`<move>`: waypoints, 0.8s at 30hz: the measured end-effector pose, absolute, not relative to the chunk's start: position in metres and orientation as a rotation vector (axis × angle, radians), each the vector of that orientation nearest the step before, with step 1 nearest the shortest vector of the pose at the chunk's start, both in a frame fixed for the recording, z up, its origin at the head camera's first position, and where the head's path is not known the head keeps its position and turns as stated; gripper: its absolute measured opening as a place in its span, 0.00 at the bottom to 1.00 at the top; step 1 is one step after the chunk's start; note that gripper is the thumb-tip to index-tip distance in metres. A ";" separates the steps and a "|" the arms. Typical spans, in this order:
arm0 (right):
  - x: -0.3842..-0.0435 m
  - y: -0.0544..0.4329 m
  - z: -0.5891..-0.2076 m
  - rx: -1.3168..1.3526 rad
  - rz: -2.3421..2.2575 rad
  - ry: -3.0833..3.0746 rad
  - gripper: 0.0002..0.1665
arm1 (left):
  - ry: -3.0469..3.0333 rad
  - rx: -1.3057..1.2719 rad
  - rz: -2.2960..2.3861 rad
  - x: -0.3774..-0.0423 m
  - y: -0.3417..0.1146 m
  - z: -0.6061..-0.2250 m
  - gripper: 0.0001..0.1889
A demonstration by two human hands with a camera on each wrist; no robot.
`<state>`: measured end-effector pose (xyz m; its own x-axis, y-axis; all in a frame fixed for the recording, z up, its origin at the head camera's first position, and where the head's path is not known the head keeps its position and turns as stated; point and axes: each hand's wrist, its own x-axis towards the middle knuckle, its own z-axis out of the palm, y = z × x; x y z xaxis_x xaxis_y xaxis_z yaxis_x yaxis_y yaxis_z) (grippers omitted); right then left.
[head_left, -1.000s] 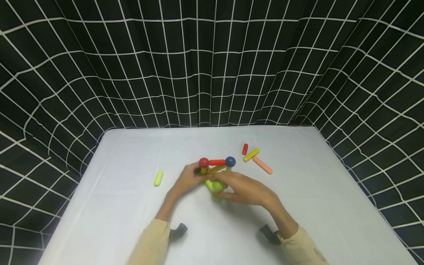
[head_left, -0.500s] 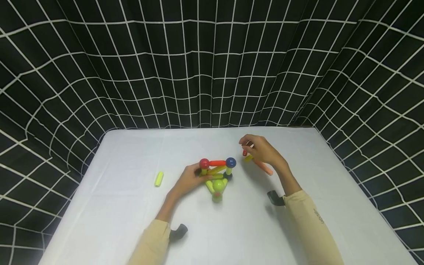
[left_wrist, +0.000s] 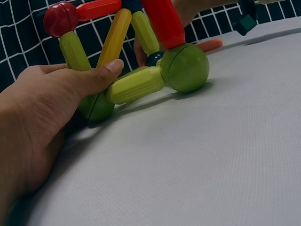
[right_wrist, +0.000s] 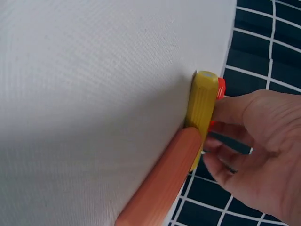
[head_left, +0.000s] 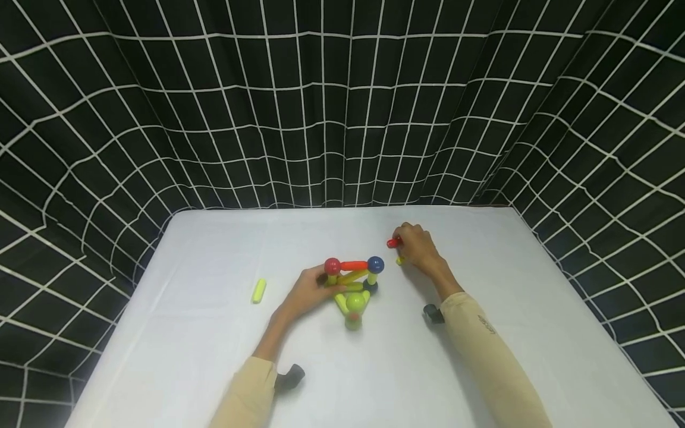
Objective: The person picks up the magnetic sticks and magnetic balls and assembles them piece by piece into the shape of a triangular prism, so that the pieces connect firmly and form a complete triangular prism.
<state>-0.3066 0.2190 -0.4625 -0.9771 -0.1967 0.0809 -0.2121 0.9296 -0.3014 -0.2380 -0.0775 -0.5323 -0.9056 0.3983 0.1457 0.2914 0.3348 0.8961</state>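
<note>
A frame of magnetic building rods and balls stands on the table, with a red ball (head_left: 332,266), a blue ball (head_left: 376,264) and a light green ball (head_left: 355,302) at its upper corners. My left hand (head_left: 307,294) holds its left corner, the thumb lying over the rods beside a lower green ball (left_wrist: 96,108). In the left wrist view a red upright rod (left_wrist: 164,23) rises from the front green ball (left_wrist: 186,68). At the back right, my right hand (head_left: 420,246) pinches a short red rod (head_left: 393,243), partly hidden behind a yellow rod (right_wrist: 202,101) in the right wrist view.
An orange rod (right_wrist: 164,179) lies against the yellow one, below my right hand. Off to the left is a lone lime rod (head_left: 259,290) on the white table (head_left: 187,333). Black curtains (head_left: 342,107) with white grid lines stand around the table.
My right hand has left the frame's front ball, moved to the loose rods at the back right and taken hold of the short red rod. My left hand stays on the frame.
</note>
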 end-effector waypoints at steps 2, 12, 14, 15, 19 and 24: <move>-0.303 0.217 -0.458 0.309 0.485 -3.003 0.18 | 2.478 0.646 1.634 -0.238 -0.078 -0.532 0.15; -0.243 0.204 -0.402 0.653 0.636 -2.709 0.19 | 2.505 0.629 1.595 -0.238 -0.079 -0.533 0.15; -0.226 0.198 -0.392 0.809 0.624 -2.633 0.20 | 2.505 0.625 1.597 -0.238 -0.079 -0.532 0.15; -0.217 0.196 -0.388 0.890 0.598 -2.596 0.20 | 2.505 0.625 1.600 -0.238 -0.079 -0.532 0.15; -0.194 0.184 -0.386 1.118 0.446 -2.488 0.19 | 2.494 0.626 1.626 -0.238 -0.079 -0.532 0.15; -0.182 0.176 -0.395 1.202 0.317 -2.460 0.21 | 2.487 0.633 1.638 -0.237 -0.078 -0.533 0.15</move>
